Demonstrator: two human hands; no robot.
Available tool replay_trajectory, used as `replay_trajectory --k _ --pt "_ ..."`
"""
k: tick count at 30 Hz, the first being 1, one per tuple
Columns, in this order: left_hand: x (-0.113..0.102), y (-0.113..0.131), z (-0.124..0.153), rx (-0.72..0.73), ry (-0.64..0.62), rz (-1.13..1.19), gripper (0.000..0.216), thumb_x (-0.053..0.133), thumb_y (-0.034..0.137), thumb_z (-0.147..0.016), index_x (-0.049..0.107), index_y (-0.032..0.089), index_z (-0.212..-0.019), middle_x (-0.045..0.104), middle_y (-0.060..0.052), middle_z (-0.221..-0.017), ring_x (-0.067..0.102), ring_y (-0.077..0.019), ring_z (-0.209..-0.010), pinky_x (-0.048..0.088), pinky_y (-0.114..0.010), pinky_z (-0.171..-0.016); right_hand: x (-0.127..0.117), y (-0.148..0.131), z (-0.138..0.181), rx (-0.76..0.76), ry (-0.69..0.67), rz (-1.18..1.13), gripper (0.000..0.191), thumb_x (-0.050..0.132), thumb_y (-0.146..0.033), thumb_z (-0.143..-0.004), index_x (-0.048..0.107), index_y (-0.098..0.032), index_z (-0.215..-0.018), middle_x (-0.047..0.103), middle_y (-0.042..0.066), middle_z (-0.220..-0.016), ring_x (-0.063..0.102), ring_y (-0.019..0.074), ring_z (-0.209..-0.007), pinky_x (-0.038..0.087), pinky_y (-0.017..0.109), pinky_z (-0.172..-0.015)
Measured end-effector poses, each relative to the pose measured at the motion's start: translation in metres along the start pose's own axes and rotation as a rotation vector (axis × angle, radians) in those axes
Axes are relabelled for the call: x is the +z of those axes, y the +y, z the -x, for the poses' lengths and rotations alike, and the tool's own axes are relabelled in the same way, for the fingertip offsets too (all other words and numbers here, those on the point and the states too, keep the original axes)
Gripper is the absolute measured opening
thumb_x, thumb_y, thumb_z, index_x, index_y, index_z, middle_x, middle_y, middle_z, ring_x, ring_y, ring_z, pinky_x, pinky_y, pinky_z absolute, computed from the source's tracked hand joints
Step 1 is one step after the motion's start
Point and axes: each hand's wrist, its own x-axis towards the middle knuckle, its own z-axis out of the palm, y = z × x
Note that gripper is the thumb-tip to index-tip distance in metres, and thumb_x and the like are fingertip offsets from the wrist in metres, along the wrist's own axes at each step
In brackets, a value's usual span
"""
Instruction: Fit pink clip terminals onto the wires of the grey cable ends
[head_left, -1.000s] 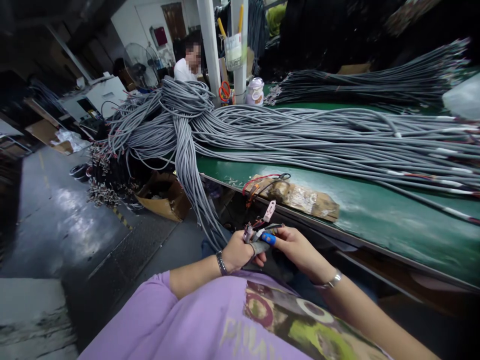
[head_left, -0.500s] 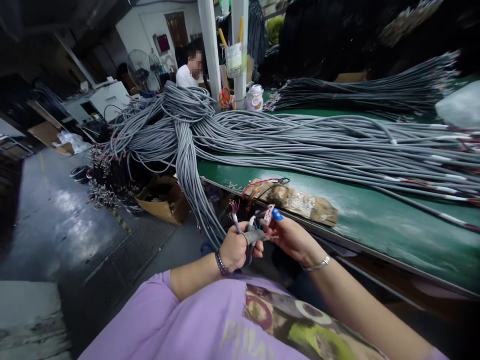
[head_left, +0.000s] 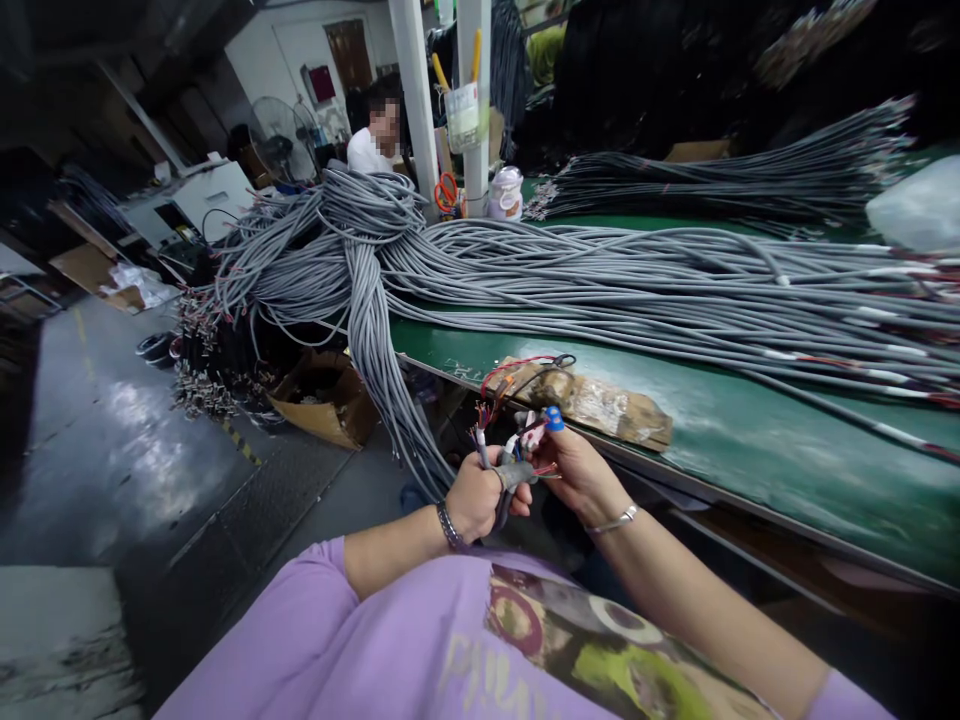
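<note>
My left hand (head_left: pixel 476 497) is closed around a grey cable (head_left: pixel 514 474), with more grey cable below its fingers. Thin coloured wires (head_left: pixel 481 425) fan out from a stripped end with a white band, above that hand. My right hand (head_left: pixel 579 468), with a blue covering on one fingertip and a pinkish wrap beside it, is pinched at the coloured wires (head_left: pixel 546 469) coming from the cable held on the left. The exact grip of its fingertips is partly hidden. Both hands are just off the green table's near edge.
A long wooden block (head_left: pixel 600 402) with tape and wires lies along the green table (head_left: pixel 750 450) edge. Grey cable bundles (head_left: pixel 600 270) cover the table and hang down at left. An open cardboard box (head_left: pixel 322 400) stands on the floor. A person (head_left: pixel 371 145) sits beyond.
My right hand has shifted slightly left and upward, closer to the left one. The coloured wire end above my left hand has moved a little right. The view has turned slightly.
</note>
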Motion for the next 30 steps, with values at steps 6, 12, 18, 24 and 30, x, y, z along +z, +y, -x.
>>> replay_trajectory --k 6,12,18,24,30 --pt "-0.006 -0.003 0.004 0.028 0.007 0.01 0.043 0.079 0.046 -0.053 0.054 0.015 -0.067 0.057 0.001 -0.047 0.049 -0.0089 -0.034 0.039 -0.019 -0.035 -0.006 -0.001 0.011 0.028 -0.099 0.01 0.052 0.06 -0.073 -0.069 0.063 -0.022 -0.074 0.06 0.001 -0.067 0.053 0.0142 -0.057 0.044 0.027 -0.054" --pt "-0.017 -0.015 0.006 0.094 0.029 0.0 0.041 0.078 0.046 -0.059 0.055 0.014 -0.071 0.058 0.002 -0.05 0.05 -0.008 -0.037 0.043 -0.019 -0.039 -0.017 0.01 0.046 0.007 -0.177 0.217 0.047 0.076 -0.06 -0.062 0.067 -0.019 -0.084 0.056 0.0 -0.064 0.047 0.0124 -0.057 0.043 0.028 -0.057" --pt "-0.02 -0.019 0.004 0.096 -0.05 -0.068 0.043 0.076 0.05 -0.061 0.055 0.014 -0.071 0.059 0.0 -0.053 0.053 -0.0092 -0.04 0.045 -0.021 -0.042 -0.004 0.009 0.059 -0.176 -0.009 0.484 0.036 0.074 -0.053 -0.067 0.062 -0.02 -0.072 0.058 0.001 -0.064 0.047 0.0134 -0.057 0.04 0.028 -0.055" --pt "-0.025 -0.008 0.005 -0.011 -0.234 -0.205 0.049 0.079 0.053 -0.055 0.056 0.013 -0.07 0.06 -0.001 -0.052 0.055 -0.0114 -0.041 0.047 -0.024 -0.045 0.0 -0.004 0.053 -0.179 -0.111 0.585 0.038 0.073 -0.054 -0.068 0.064 -0.018 -0.073 0.063 0.002 -0.069 0.053 0.0146 -0.061 0.045 0.029 -0.061" --pt "-0.025 -0.015 0.004 0.12 -0.032 -0.062 0.043 0.074 0.052 -0.063 0.055 0.014 -0.074 0.06 0.0 -0.053 0.055 -0.0102 -0.041 0.044 -0.021 -0.044 0.011 -0.004 0.055 -0.16 -0.026 0.504 0.037 0.075 -0.053 -0.065 0.06 -0.02 -0.065 0.055 0.0 -0.056 0.045 0.013 -0.052 0.039 0.028 -0.051"
